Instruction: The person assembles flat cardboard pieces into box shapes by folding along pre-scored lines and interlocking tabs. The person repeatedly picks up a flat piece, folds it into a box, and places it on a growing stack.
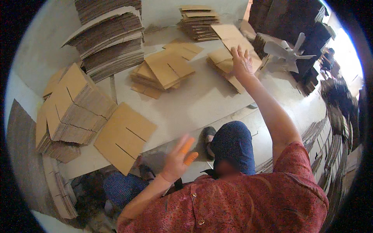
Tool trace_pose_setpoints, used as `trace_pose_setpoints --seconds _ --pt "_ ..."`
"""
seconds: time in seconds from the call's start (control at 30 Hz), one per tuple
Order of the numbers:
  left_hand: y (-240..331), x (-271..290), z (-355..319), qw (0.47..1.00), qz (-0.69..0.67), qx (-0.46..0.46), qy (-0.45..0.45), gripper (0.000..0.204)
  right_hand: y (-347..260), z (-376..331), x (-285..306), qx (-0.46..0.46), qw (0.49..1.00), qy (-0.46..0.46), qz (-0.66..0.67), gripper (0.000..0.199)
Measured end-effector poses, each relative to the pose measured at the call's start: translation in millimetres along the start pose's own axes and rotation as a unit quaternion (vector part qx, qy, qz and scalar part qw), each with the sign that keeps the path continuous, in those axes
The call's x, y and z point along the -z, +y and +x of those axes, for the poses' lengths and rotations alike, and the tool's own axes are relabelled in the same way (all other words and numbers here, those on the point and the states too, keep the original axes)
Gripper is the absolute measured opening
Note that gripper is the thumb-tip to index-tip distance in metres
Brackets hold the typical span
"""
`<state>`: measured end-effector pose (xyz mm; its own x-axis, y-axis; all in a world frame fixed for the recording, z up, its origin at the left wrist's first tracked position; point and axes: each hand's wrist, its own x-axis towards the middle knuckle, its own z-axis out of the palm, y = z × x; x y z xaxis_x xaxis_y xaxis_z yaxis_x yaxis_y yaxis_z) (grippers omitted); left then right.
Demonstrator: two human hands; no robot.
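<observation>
My right hand reaches far across the white table, fingers spread, resting on a stack of flat cardboard sheets at the table's far right. My left hand hovers open near the table's front edge, with orange covers on two fingertips, holding nothing. Just left of it, a slotted cardboard sheet lies hanging over the front edge. A fanned pile of slotted cardboard pieces sits in the middle of the table.
Tall cardboard stacks stand at the back left, another stack at the left and one at the back. A white fan stands to the right. More cardboard lines the right side. My knees in blue cloth show below the table.
</observation>
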<state>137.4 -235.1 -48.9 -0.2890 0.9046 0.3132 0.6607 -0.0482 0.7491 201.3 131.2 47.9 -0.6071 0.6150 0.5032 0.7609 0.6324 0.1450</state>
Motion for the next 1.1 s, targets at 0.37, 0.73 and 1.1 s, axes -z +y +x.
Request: trace_pose_setpoints --seconds 0.37,0.73,1.1 --pt "-44.1 28.0 102.3 0.980 0.167 -0.040 0.103 0.047 -18.6 -30.0 -74.7 -0.048 0.990 -0.009 0.132 0.056" --pt "-95.9 27.5 265.1 0.908 0.413 0.069 -0.019 0.057 -110.7 -84.9 1.2 -0.174 0.761 -0.050 0.622 0.038" --pt "-120.6 98.7 242.9 0.987 0.135 0.052 0.073 0.021 -121.0 -93.3 -8.8 -0.212 0.657 -0.125 0.712 0.041"
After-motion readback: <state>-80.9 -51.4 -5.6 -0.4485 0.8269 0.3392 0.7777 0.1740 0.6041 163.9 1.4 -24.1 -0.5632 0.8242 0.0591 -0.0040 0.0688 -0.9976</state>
